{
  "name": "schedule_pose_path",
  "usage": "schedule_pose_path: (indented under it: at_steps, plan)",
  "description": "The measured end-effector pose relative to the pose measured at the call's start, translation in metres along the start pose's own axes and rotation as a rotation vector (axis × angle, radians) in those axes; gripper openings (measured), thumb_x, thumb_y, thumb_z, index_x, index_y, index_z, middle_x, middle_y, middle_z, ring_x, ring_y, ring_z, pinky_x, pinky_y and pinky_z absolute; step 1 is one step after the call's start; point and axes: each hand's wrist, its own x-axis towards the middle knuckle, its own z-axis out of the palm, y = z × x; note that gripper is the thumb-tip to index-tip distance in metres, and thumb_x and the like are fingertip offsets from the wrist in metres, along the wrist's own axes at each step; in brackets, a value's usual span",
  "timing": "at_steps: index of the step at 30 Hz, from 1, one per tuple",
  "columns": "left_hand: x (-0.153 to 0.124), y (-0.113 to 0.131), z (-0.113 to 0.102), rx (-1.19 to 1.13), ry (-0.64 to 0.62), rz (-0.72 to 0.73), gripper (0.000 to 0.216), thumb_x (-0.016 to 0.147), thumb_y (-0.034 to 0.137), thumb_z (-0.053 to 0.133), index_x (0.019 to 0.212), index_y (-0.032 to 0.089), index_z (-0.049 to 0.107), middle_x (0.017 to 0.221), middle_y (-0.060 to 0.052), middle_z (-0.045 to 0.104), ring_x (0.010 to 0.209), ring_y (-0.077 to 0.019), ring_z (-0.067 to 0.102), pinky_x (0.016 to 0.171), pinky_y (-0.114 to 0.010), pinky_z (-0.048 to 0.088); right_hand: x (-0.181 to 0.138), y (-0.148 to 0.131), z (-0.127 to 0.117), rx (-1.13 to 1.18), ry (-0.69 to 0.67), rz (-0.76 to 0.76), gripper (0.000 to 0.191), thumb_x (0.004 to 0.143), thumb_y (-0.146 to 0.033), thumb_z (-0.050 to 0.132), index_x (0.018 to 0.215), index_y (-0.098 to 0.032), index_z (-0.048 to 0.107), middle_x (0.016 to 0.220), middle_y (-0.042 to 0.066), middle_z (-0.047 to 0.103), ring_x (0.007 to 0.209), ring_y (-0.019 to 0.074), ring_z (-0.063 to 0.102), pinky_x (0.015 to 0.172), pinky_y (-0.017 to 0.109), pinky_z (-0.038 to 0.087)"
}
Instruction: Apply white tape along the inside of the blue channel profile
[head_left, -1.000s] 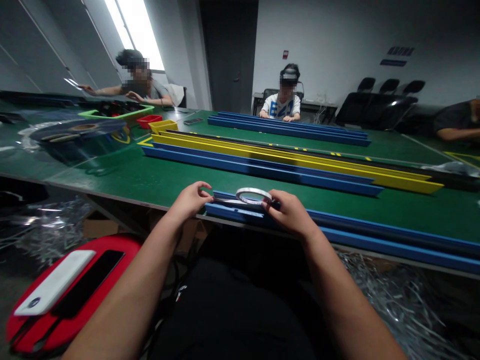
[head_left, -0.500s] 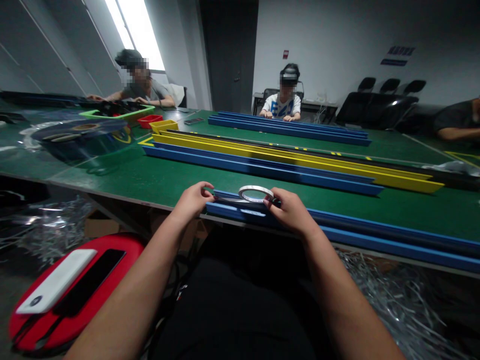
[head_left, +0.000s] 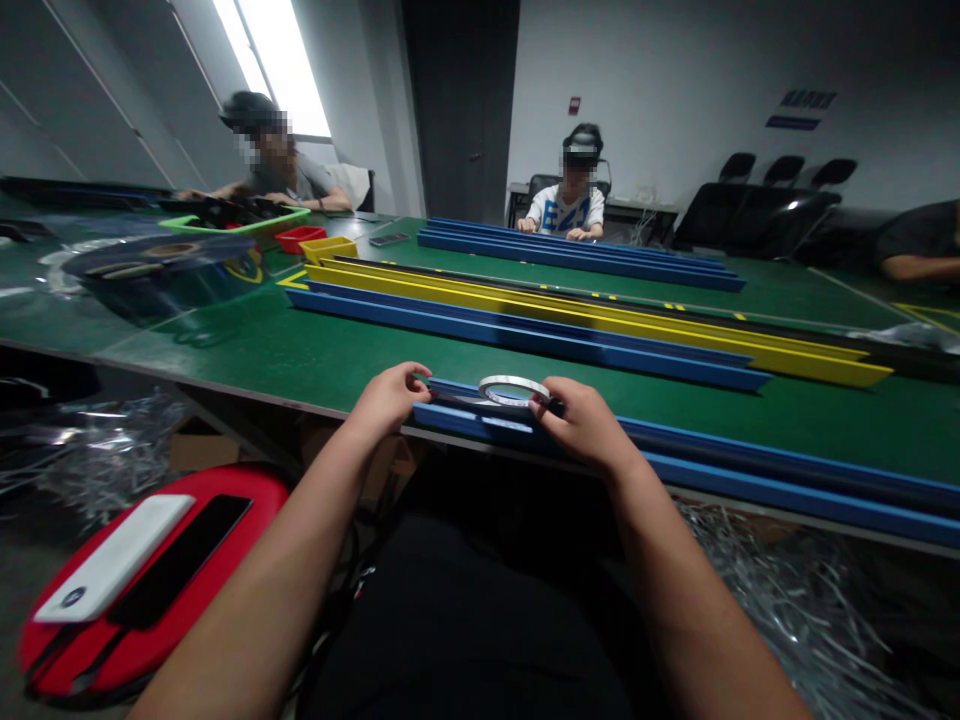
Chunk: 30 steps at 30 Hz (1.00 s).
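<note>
My right hand [head_left: 581, 415] grips a narrow roll of white tape [head_left: 514, 382] by its right side, tilted just above a long blue channel [head_left: 750, 470]. A thin strip of tape [head_left: 465, 402] runs from the roll leftward along the channel. At the channel's left end my left hand [head_left: 390, 398] is closed, thumb and curled fingers at the strip's end; the exact fingertip contact is partly hidden. A black strip lies inside the channel, which rests along the near edge of the green table.
Blue channels [head_left: 517, 330] and yellow channels [head_left: 637, 325] lie farther back. A large wrapped reel [head_left: 165, 285], a yellow bin [head_left: 330, 250] and a red bin [head_left: 300, 238] stand left. A red stool [head_left: 247, 560] holds a phone and white device. Co-workers sit around the table [head_left: 225, 365].
The tape roll has tipped slightly flatter in my right hand. Both hands stay almost in place, and the whole view has shifted very slightly.
</note>
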Motion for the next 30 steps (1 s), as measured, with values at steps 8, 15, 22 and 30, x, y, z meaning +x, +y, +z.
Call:
schedule_pose_path:
  at_steps: [8,15,22,30]
  plan:
    - [0.005,-0.003,-0.004,0.037,-0.052,0.002,0.039,0.067,0.035,0.069,0.104,0.022,0.067,0.073,0.002,0.064,0.056,-0.0126,0.057,0.052,-0.023,0.041,-0.001,0.003,-0.006,0.033,-0.055,-0.043,0.007,0.089,-0.027,0.057,0.085,-0.022,0.06,0.088,0.004,0.062,0.084,0.0186,0.055,0.076,0.029,0.041]
    - [0.003,0.004,-0.005,0.109,-0.051,-0.005,0.037,0.067,0.031,0.067,0.102,0.023,0.069,0.077,0.001,0.068,0.063,-0.0145,0.061,0.055,-0.024,0.042,-0.013,0.021,-0.021,-0.017,-0.052,-0.047,0.008,0.084,-0.023,0.062,0.091,-0.023,0.066,0.102,0.008,0.061,0.093,0.0218,0.058,0.082,0.034,0.047]
    - [0.009,0.006,-0.009,0.184,-0.09,0.078,0.035,0.067,0.033,0.065,0.1,0.023,0.072,0.08,0.0,0.069,0.068,-0.0162,0.063,0.062,-0.025,0.045,-0.032,0.038,-0.039,-0.076,-0.138,-0.041,0.007,0.082,-0.021,0.065,0.089,-0.023,0.066,0.091,0.006,0.063,0.088,0.0216,0.056,0.075,0.032,0.044]
    - [0.022,0.025,-0.014,0.238,-0.281,0.117,0.038,0.061,0.028,0.062,0.097,0.022,0.074,0.082,-0.003,0.071,0.076,-0.0212,0.064,0.066,-0.027,0.046,-0.041,0.046,-0.038,-0.047,-0.11,-0.039,0.009,0.087,-0.03,0.064,0.086,-0.022,0.067,0.097,0.008,0.062,0.093,0.0226,0.056,0.081,0.035,0.046]
